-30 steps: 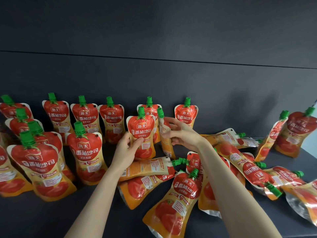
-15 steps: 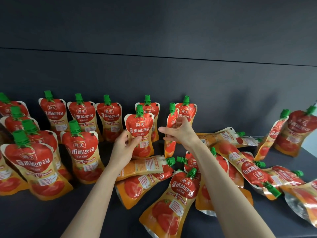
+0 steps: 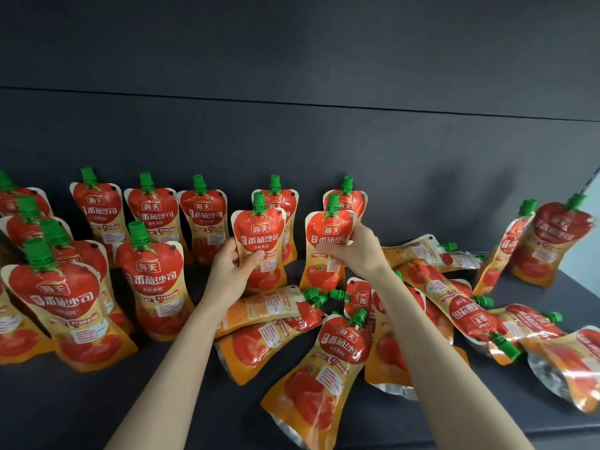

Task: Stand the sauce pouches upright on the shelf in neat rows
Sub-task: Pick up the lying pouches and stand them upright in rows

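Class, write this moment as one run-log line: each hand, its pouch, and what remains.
left hand: holds left pouch upright | right hand: grips right pouch upright | remaining: fallen pouches lying on shelf

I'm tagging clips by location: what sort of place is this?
Probably a shop or stockroom shelf: a dark grey shelf board with matching back panel, and many identical red-and-orange tomato sauce pouches with green caps, some stood in rows.

Dark matte wall (image 3: 292, 141), one horizontal seam (image 3: 292, 103), light seemingly dim.
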Demonstrator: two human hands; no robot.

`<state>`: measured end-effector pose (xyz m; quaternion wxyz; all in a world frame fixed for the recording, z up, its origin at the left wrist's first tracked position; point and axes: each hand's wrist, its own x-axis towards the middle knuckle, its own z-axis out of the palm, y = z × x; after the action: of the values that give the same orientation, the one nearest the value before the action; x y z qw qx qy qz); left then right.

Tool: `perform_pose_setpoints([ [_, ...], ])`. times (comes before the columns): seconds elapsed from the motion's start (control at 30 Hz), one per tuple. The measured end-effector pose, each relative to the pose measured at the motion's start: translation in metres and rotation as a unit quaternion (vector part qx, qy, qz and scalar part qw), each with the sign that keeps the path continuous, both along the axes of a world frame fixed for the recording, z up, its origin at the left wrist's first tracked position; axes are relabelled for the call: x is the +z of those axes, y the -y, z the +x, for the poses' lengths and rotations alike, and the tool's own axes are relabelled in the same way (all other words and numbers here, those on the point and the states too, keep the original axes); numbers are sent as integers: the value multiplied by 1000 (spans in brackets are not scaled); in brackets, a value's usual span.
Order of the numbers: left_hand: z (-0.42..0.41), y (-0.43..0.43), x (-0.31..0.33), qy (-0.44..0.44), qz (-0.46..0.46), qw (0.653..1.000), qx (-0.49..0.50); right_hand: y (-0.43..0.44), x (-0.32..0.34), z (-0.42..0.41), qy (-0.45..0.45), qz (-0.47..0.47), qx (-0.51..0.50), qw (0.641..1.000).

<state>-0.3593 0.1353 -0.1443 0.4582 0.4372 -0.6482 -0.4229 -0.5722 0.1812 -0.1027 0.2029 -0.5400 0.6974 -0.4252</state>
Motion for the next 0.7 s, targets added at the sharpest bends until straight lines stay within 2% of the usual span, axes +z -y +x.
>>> perform_pose_setpoints([
  [0.27,-1,7,3,9,19,1000,-9,2,-4,9,44,-26,-9,999],
  [0.5,-1,7,-2,68,13,998,8,2,-8,13,16,-16,-2,1000],
  [0.7,1,13,-1,49,6,999,2,1,-9,24,28,-42,-2,999],
])
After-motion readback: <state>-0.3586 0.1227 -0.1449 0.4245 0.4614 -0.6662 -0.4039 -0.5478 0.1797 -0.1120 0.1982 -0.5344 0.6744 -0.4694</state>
